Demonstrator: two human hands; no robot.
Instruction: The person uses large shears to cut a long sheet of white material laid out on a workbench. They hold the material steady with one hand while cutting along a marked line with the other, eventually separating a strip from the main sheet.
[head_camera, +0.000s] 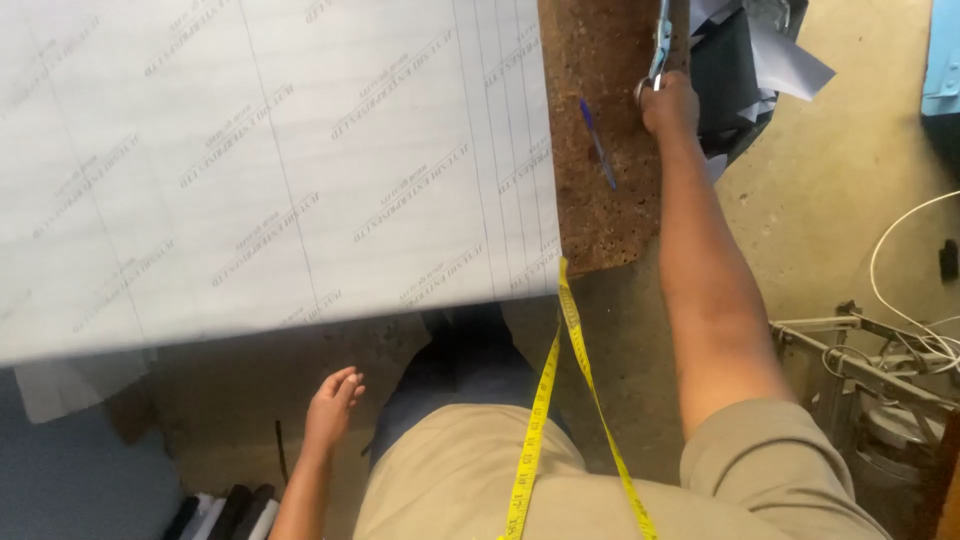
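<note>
Big white lined sheet (270, 160) spread over brown worktable (600, 200); yellow tape measure (545, 400) hanging from neck (both tails down the front); right hand (668, 105) closed on scissors (659, 45) at table's far right edge; left hand (333, 400) loosely open, holding nothing, below sheet's edge; blue pen (598, 145) just beside right hand.

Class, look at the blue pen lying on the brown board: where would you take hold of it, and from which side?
Grip the blue pen at mid-barrel, from above. It lies flat and bare on the brown board, slanted, so pinch across its slim width. Probably approach from the right: the right hand rests close beside it, while the lined sheet lies on its left.
</note>
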